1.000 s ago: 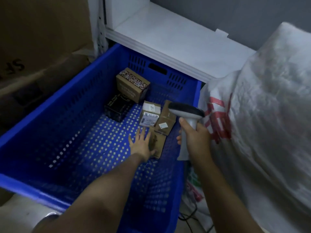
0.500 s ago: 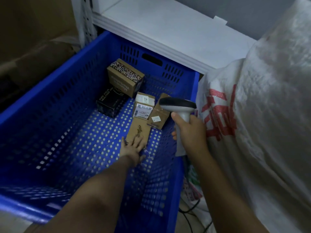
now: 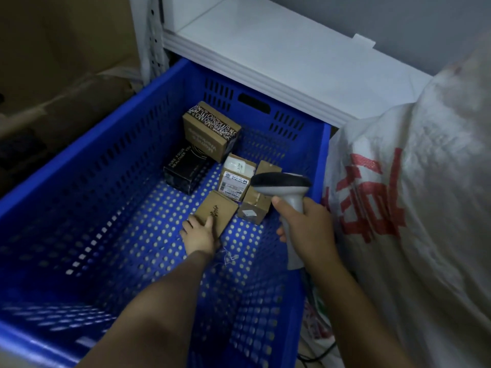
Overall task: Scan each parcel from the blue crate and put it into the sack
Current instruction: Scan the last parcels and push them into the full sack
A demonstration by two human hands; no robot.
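cardboard parcel (image 3: pixel 222 208), dark printed mark

One camera, up on my head, tipped forward and down. It's looking right into the crate (image 3: pixel 79 181), close in, and the crate floor fills the left and middle of the view. My forearms come up from the bottom edge. My left hand (image 3: pixel 198 235), pinching a parcel (image 3: pixel 216 213), sits near dead centre, and my right hand (image 3: pixel 305 229), gripping the scanner (image 3: pixel 281 181), is just right of it. The shelf (image 3: pixel 265 49) runs across the top and the sack (image 3: pixel 425 208) crowds the right side. The wide lens takes in the crate from near rim to far wall.
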